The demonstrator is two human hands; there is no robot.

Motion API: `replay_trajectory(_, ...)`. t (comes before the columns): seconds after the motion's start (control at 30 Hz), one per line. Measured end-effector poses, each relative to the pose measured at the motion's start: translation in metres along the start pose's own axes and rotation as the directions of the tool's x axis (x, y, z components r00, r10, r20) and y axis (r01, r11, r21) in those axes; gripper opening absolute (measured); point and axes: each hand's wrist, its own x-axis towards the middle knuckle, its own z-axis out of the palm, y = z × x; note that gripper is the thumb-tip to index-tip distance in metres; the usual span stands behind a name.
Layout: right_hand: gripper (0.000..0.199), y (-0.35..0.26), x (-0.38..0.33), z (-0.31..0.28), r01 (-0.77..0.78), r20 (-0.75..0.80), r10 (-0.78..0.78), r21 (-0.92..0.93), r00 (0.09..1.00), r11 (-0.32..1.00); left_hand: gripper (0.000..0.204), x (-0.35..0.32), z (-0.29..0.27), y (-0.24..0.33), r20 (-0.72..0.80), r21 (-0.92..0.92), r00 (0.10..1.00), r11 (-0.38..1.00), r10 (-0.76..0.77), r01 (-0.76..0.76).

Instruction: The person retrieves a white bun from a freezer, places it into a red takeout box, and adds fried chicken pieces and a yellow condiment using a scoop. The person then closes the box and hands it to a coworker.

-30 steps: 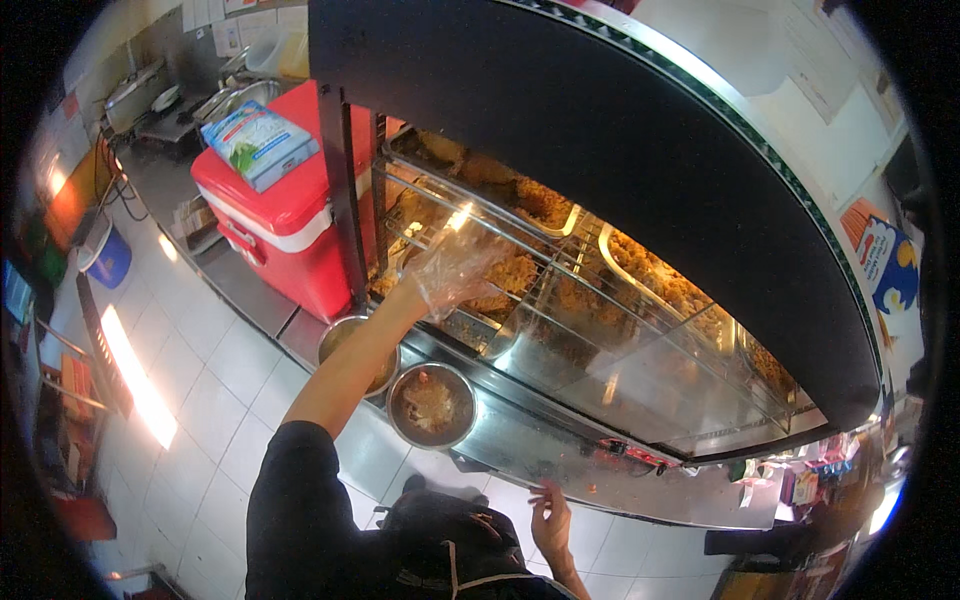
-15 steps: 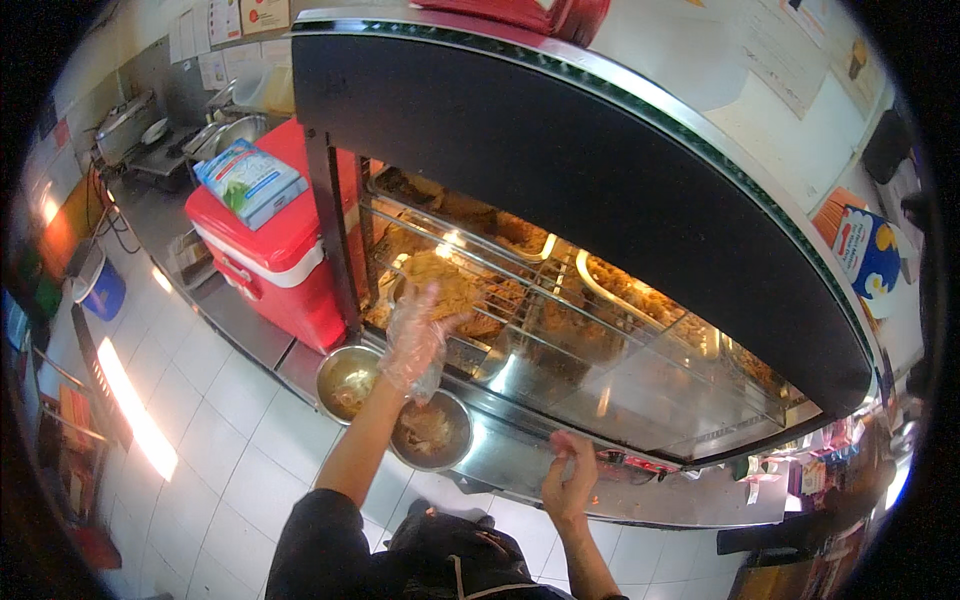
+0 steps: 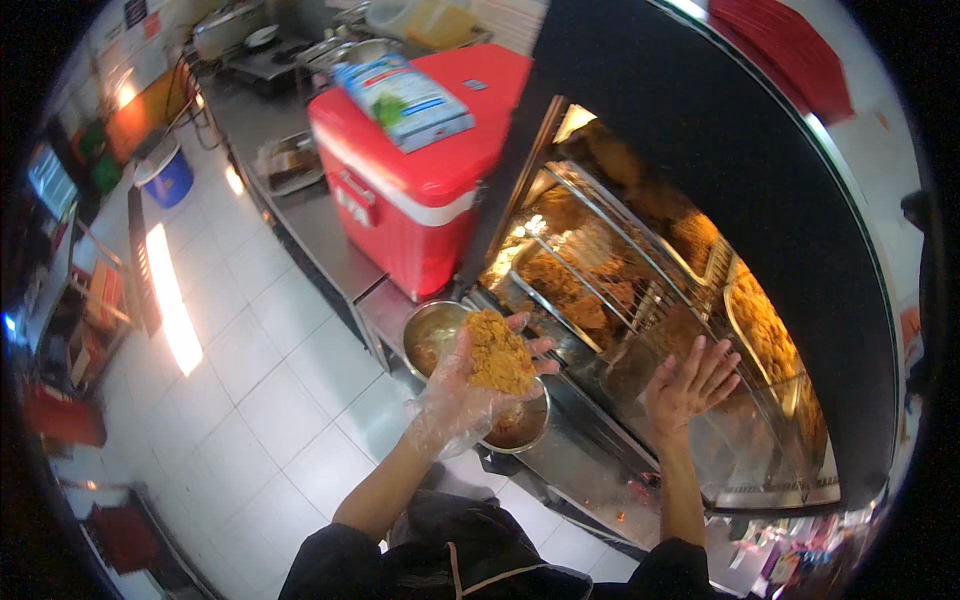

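Note:
In a clear plastic glove, my left hand (image 3: pixel 452 396) holds a piece of fried chicken (image 3: pixel 500 352) with a golden, crumbly crust. The fingers spread behind the chicken, which lies across the palm above two metal bowls. One steel bowl (image 3: pixel 425 322) is half hidden behind this hand; the other bowl (image 3: pixel 528 428) shows below it. Bare and with fingers apart, my right hand (image 3: pixel 692 385) is raised in front of the lit display warmer (image 3: pixel 800 200), near its glass panel. Whether it touches the glass I cannot tell. More fried chicken (image 3: pixel 575 285) lies on racks inside the warmer.
A red cooler box (image 3: pixel 400 190) with a blue carton (image 3: pixel 405 100) on its lid stands left of the warmer. A steel counter (image 3: pixel 300 225) runs beneath. Over on the tiled floor (image 3: pixel 270 400) at the left is a blue bucket (image 3: pixel 165 178).
My left hand has come back out of the warmer and now holds the fried chicken piece. My right hand has risen toward the glass with its fingers spread. The view has swung left.

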Motion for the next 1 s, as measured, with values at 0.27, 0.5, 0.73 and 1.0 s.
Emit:
replay_trajectory(0.27,0.057,-0.042,0.022,0.011,-0.061,0.126,0.054,0.053,0.991,0.997,0.076,-0.044,-0.006,0.016,-0.115,0.118,0.983,0.984,0.144,-0.130)
replay_trajectory(0.5,0.055,-0.043,0.025,0.007,-0.066,0.114,0.061,0.040,0.992,0.997,0.069,-0.043,-0.014,0.023,-0.167,0.109,0.974,0.985,0.151,-0.134)
replay_trajectory(0.73,0.057,-0.045,0.024,0.006,-0.100,0.157,0.088,0.073,0.984,0.992,0.081,-0.029,-0.023,0.028,0.011,-0.156,1.000,0.988,0.005,-0.003)
replay_trajectory(1.0,0.057,-0.046,0.024,0.011,-0.079,0.113,0.070,0.076,0.991,0.994,0.083,-0.022,-0.023,0.031,0.004,-0.009,1.000,1.000,0.002,-0.002)
